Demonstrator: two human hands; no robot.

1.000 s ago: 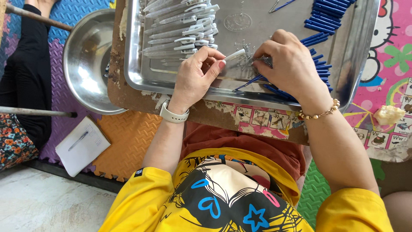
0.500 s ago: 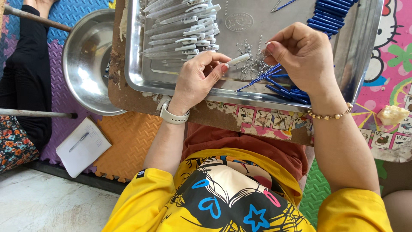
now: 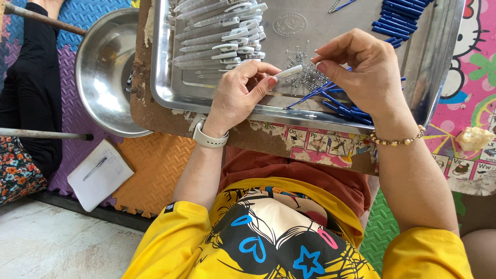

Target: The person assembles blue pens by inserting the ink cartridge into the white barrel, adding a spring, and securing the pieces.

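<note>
Over the steel tray (image 3: 439,62) on the table (image 3: 155,116), the left hand (image 3: 238,95) holds a short white pen barrel (image 3: 287,72), slim and pale, pointing up and to the right towards the other hand. Its grip is pressed together, thumb and forefinger pinching the barrel near its lower end while the other fingers curl under. The right hand (image 3: 364,70) sits just beside the barrel's free tip, thumb and forefinger brought close together; whether they pinch something tiny cannot be told. Below the two hands lies a small heap of thin metal springs (image 3: 307,77) on the tray floor. Blue pen refills (image 3: 341,106) lie loose under the right palm, and more of them are stacked at the tray's top right corner (image 3: 403,13). A row of finished white pens (image 3: 217,31) fills the tray's upper left. A steel bowl (image 3: 103,72) stands left of the table, and a notepad with a pen (image 3: 98,173) lies on the floor mat
</note>
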